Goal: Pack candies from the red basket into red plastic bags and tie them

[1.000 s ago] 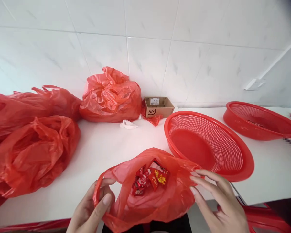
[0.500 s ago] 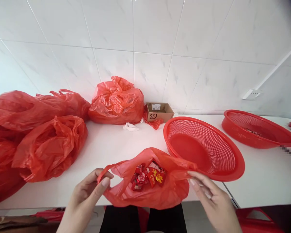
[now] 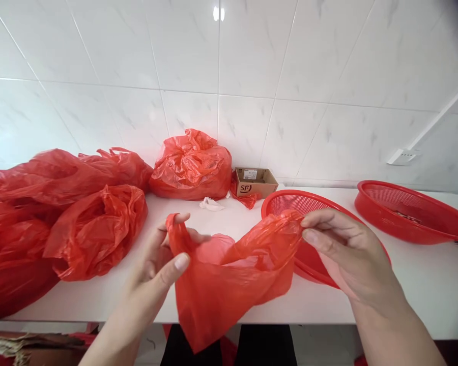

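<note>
A thin red plastic bag [image 3: 229, 290] hangs between my two hands in front of me, lifted over the table's near edge. My left hand [image 3: 147, 272] carries one handle loop over its raised fingers, the thumb lying near the bag's edge. At the opposite end, my right hand [image 3: 347, 249] pinches the gathered plastic between thumb and fingertips. The bag's front wall hides whatever may be inside it. Behind my right hand is a red perforated plastic basket [image 3: 293, 198], partly covered by the bag and that hand.
Several red plastic bags [image 3: 95, 234] are heaped at the left. Another full bag [image 3: 193, 168] stands by the tiled wall beside an open cardboard box [image 3: 257, 184]. A crumpled white tissue [image 3: 211, 204] lies before them. A second red basket [image 3: 404, 213] with small items sits at right.
The bag has been raised and its front wall now hides the red candy-like packets seen inside earlier. My right hand rose with its end; my left hand lifted the handle loop.
</note>
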`<move>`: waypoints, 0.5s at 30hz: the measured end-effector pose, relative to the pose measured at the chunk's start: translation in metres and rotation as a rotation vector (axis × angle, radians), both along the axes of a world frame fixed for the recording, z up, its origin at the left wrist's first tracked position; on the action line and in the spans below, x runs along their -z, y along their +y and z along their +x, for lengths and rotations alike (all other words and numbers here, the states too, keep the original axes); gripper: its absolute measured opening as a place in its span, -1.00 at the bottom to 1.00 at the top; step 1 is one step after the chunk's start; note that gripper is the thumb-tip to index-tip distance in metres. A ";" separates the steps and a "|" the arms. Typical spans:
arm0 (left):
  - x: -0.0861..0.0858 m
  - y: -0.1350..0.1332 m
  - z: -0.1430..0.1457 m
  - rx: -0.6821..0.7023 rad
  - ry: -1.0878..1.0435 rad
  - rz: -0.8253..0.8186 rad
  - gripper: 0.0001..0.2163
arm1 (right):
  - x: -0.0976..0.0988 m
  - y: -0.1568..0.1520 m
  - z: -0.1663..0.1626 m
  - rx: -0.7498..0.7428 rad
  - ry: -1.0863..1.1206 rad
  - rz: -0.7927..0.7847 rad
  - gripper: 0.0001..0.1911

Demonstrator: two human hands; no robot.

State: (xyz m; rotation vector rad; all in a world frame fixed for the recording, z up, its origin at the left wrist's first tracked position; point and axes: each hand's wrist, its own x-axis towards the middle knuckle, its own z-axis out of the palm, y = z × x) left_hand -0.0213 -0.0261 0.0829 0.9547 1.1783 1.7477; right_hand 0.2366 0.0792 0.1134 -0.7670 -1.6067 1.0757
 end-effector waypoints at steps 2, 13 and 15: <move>-0.004 0.000 0.005 0.077 0.069 -0.030 -0.42 | -0.005 0.001 -0.009 -0.156 0.079 -0.076 -0.90; -0.011 0.020 0.026 0.546 0.297 -0.008 -0.72 | -0.036 -0.027 -0.075 -0.621 -0.231 0.118 -0.78; -0.008 0.025 0.025 0.512 0.270 -0.113 -0.72 | -0.030 -0.020 -0.074 -0.523 -0.237 0.235 -0.75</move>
